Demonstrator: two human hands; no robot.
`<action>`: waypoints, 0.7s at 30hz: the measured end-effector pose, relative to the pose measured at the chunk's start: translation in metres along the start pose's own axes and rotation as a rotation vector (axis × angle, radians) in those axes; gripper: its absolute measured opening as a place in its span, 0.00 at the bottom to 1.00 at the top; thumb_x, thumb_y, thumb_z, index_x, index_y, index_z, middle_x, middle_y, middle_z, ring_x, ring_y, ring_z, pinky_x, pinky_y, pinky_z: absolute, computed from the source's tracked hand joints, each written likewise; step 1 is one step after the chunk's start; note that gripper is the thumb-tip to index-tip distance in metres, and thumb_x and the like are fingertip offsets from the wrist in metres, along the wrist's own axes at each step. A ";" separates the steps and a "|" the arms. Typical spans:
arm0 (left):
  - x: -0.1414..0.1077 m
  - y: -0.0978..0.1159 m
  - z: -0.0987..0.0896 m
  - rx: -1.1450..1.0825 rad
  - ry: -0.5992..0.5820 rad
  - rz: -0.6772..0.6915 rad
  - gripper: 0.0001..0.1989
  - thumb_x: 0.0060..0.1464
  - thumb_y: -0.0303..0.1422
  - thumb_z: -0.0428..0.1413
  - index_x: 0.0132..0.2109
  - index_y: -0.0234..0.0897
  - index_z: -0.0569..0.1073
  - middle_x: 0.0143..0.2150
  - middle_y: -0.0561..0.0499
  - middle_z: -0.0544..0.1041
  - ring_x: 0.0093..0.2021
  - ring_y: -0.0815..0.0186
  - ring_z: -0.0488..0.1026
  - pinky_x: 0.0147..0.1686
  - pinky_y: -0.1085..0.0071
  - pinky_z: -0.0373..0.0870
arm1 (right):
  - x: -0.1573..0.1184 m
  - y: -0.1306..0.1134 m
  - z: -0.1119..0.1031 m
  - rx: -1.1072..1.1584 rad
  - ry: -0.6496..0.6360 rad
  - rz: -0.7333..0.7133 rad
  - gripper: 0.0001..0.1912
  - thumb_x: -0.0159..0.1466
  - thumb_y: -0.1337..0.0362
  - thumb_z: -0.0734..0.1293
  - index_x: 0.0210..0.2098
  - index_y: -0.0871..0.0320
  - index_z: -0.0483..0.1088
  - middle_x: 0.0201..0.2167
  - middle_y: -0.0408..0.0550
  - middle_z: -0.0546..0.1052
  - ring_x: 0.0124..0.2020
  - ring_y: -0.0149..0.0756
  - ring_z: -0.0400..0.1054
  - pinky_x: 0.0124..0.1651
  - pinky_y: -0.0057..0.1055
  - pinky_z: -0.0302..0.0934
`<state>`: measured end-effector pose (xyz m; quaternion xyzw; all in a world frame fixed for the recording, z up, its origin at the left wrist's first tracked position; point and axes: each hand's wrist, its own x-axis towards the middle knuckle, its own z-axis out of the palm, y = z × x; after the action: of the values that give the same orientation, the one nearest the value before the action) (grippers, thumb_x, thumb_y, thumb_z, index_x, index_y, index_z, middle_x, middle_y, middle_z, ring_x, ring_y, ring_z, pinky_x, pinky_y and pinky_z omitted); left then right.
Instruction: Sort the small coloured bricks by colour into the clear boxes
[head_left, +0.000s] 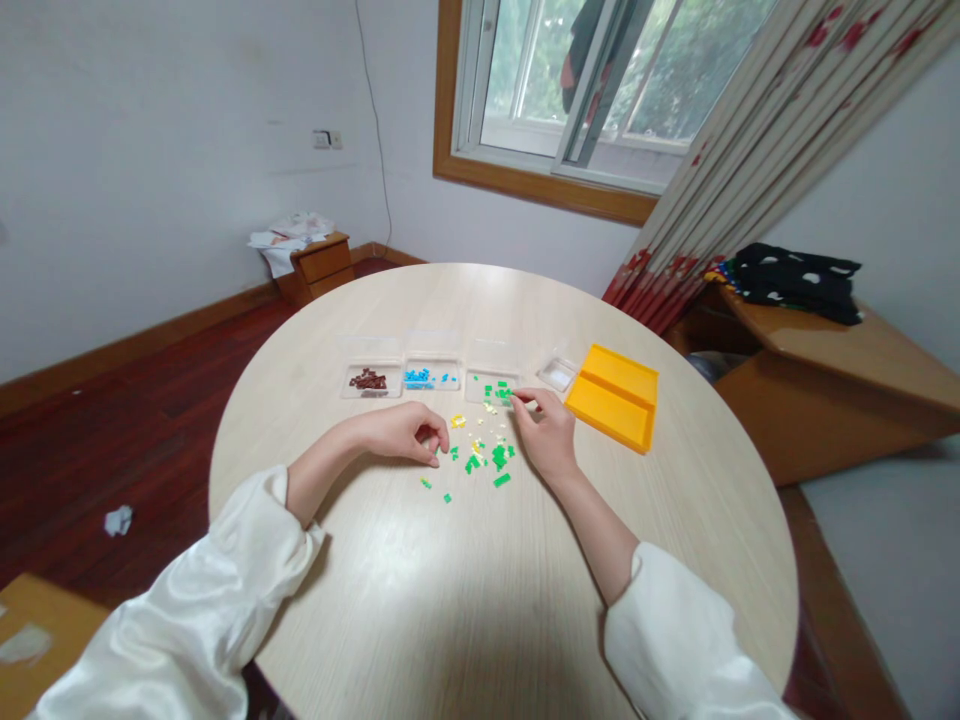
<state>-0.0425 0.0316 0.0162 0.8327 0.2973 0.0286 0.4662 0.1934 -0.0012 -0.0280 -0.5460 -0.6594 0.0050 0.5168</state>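
My right hand (547,432) reaches to the near right edge of a clear plastic box (472,392) holding small green bricks (495,390). Its thumb and forefinger are pinched together, with a small green brick at their tips. Left of the loose pile, my left hand (411,432) rests low over the table with fingers curled and thumb close to the forefinger. Whatever it may hold is too small to make out. Between the hands lie loose green bricks (499,457), yellow bricks (458,422) and tiny pale pieces (490,409). A longer green brick (502,480) lies nearest me.
On the round table (420,620) stand a box of brown bricks (369,380), a box of blue bricks (420,378), a small clear box (556,374) and an open yellow case (615,395). A wooden cabinet (840,400) stands at the right.
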 end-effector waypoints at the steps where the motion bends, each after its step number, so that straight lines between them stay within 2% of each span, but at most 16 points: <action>1: 0.000 0.000 0.000 0.024 -0.002 0.005 0.12 0.42 0.33 0.60 0.36 0.32 0.75 0.23 0.57 0.66 0.24 0.74 0.60 0.25 0.77 0.55 | 0.001 0.001 0.000 -0.004 0.015 0.014 0.06 0.59 0.64 0.63 0.31 0.57 0.72 0.29 0.47 0.77 0.33 0.37 0.70 0.37 0.35 0.64; 5: 0.002 -0.003 0.002 0.048 -0.003 0.040 0.10 0.42 0.32 0.59 0.33 0.32 0.76 0.24 0.56 0.66 0.25 0.73 0.60 0.26 0.77 0.55 | 0.003 0.008 0.002 0.014 0.042 0.099 0.07 0.59 0.63 0.64 0.31 0.57 0.73 0.30 0.48 0.78 0.33 0.37 0.70 0.37 0.36 0.65; 10: 0.003 -0.004 0.003 0.057 0.022 0.032 0.08 0.43 0.32 0.57 0.32 0.31 0.76 0.23 0.56 0.65 0.24 0.74 0.58 0.25 0.77 0.54 | 0.005 0.016 0.007 0.065 -0.018 0.144 0.11 0.58 0.64 0.63 0.38 0.59 0.74 0.35 0.52 0.79 0.37 0.39 0.71 0.38 0.37 0.65; 14: 0.003 -0.005 0.003 0.073 0.041 0.008 0.09 0.44 0.33 0.57 0.32 0.31 0.76 0.22 0.55 0.66 0.24 0.74 0.57 0.25 0.77 0.54 | 0.003 0.011 0.005 0.035 -0.044 0.068 0.10 0.59 0.66 0.62 0.38 0.58 0.73 0.35 0.52 0.78 0.38 0.40 0.70 0.40 0.38 0.65; 17: 0.003 -0.006 0.003 0.063 0.053 0.024 0.09 0.44 0.32 0.57 0.32 0.31 0.76 0.22 0.55 0.67 0.24 0.74 0.57 0.25 0.77 0.53 | -0.002 -0.003 -0.001 0.020 -0.082 -0.043 0.10 0.60 0.68 0.61 0.37 0.57 0.73 0.33 0.50 0.77 0.37 0.39 0.69 0.41 0.39 0.64; 21: 0.002 -0.006 0.002 0.056 0.052 0.039 0.09 0.44 0.32 0.56 0.33 0.31 0.76 0.23 0.55 0.68 0.24 0.74 0.58 0.26 0.77 0.54 | -0.011 -0.030 -0.007 0.050 -0.255 -0.212 0.09 0.61 0.69 0.60 0.36 0.56 0.72 0.32 0.49 0.76 0.37 0.38 0.68 0.41 0.38 0.64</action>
<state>-0.0426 0.0336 0.0096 0.8500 0.2937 0.0509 0.4343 0.1758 -0.0253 -0.0153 -0.4550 -0.7734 0.0362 0.4399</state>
